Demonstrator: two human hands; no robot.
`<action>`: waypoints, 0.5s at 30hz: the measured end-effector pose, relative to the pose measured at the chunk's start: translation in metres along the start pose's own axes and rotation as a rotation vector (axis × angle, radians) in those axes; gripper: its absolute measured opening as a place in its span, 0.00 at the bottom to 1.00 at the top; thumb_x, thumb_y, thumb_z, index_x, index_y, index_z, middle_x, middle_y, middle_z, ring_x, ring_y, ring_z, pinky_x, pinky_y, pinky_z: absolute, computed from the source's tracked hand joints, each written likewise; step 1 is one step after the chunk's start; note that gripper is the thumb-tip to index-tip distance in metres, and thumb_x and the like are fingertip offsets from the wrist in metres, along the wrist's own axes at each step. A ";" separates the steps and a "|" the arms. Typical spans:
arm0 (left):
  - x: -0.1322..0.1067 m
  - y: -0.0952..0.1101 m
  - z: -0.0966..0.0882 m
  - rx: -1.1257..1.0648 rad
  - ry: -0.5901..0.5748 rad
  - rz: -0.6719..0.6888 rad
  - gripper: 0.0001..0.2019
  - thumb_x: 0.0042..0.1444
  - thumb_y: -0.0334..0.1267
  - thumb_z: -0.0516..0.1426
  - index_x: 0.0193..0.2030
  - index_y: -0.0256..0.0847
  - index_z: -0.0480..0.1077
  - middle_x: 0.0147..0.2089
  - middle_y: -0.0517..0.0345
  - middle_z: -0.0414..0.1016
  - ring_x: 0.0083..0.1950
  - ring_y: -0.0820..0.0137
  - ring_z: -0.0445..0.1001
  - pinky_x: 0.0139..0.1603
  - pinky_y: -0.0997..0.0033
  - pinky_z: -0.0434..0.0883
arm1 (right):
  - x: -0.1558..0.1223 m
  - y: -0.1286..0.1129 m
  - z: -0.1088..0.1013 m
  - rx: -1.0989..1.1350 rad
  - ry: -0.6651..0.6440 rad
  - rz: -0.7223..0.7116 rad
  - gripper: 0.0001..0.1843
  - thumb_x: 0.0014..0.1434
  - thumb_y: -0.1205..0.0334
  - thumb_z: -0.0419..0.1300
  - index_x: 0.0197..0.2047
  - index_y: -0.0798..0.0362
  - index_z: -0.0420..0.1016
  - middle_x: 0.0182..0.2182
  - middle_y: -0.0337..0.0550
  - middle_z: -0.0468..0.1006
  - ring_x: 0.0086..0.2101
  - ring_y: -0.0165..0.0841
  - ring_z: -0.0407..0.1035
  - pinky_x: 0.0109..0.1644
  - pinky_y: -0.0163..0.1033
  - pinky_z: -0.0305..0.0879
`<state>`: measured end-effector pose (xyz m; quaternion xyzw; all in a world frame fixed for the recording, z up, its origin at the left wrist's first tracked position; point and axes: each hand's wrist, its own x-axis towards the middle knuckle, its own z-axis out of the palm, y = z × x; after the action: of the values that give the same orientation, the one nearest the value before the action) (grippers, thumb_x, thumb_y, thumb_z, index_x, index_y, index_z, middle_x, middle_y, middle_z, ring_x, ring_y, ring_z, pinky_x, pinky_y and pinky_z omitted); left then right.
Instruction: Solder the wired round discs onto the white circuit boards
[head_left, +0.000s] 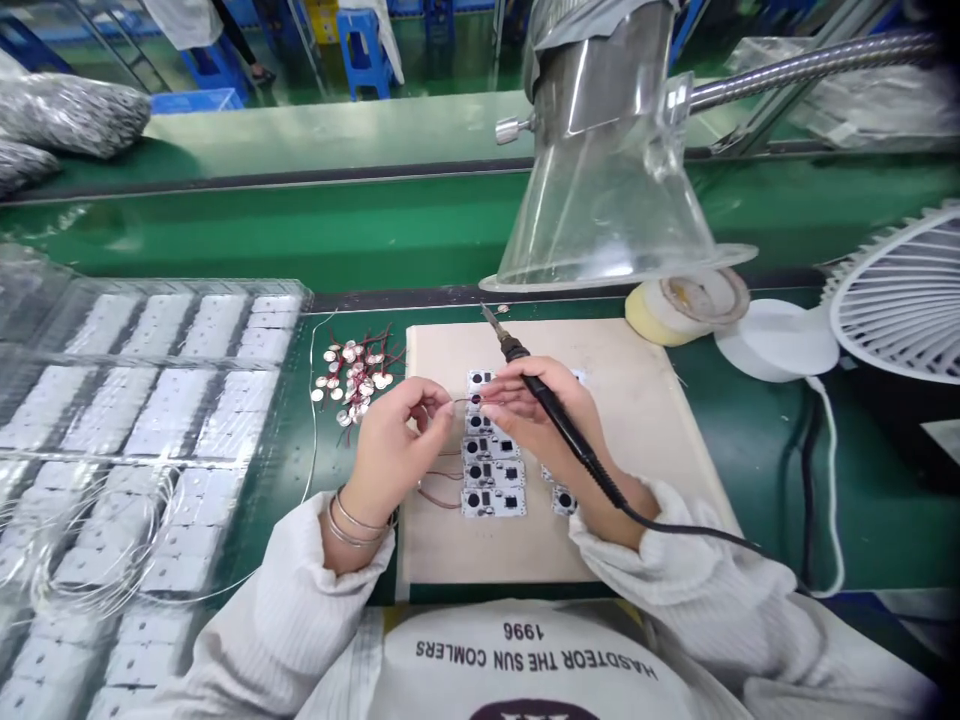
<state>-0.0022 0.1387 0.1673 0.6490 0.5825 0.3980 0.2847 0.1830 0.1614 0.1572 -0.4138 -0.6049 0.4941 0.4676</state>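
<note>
My left hand (401, 430) is closed in a pinch on a thin reddish wire (462, 401), above the left edge of a column of small white circuit boards (493, 474). My right hand (529, 425) holds a black soldering iron (553, 408), its tip pointing up and away to the left. The right fingertips hover at the upper boards, close to the wire's end, and partly hide them. Wires run leftward from several of the lower boards. Left of the beige work mat (637, 430) lies a pile of small silvery discs (360, 380) with red wires.
Clear plastic trays (289, 300) of white boards fill the left side, with a loose coil of thin wire (105, 560) on top. A clear fume hood (607, 220) overhangs the mat. Tape roll (686, 300) and white fan (900, 300) stand at right.
</note>
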 end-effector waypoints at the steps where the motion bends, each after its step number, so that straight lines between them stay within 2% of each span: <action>1: 0.000 -0.001 0.002 -0.007 -0.017 0.002 0.03 0.56 0.35 0.56 0.33 0.41 0.70 0.30 0.61 0.73 0.29 0.74 0.70 0.30 0.74 0.67 | -0.001 0.001 0.000 0.008 0.008 0.006 0.18 0.53 0.58 0.69 0.45 0.49 0.71 0.38 0.41 0.80 0.36 0.33 0.77 0.41 0.39 0.77; 8: -0.002 -0.003 0.003 -0.012 -0.058 0.037 0.03 0.56 0.34 0.55 0.32 0.41 0.69 0.29 0.61 0.73 0.29 0.74 0.69 0.32 0.73 0.68 | -0.005 0.009 0.003 -0.033 0.058 -0.072 0.10 0.54 0.62 0.68 0.40 0.47 0.73 0.36 0.38 0.76 0.33 0.30 0.75 0.37 0.35 0.75; 15: -0.006 -0.004 0.009 -0.321 -0.143 -0.066 0.04 0.57 0.37 0.58 0.38 0.41 0.72 0.33 0.58 0.77 0.33 0.72 0.76 0.36 0.72 0.74 | -0.007 0.011 0.005 0.003 0.030 -0.105 0.10 0.55 0.66 0.66 0.40 0.45 0.72 0.35 0.36 0.76 0.34 0.29 0.74 0.36 0.34 0.74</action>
<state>0.0034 0.1340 0.1578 0.6024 0.5109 0.4290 0.4383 0.1800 0.1553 0.1451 -0.3882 -0.6178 0.4636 0.5026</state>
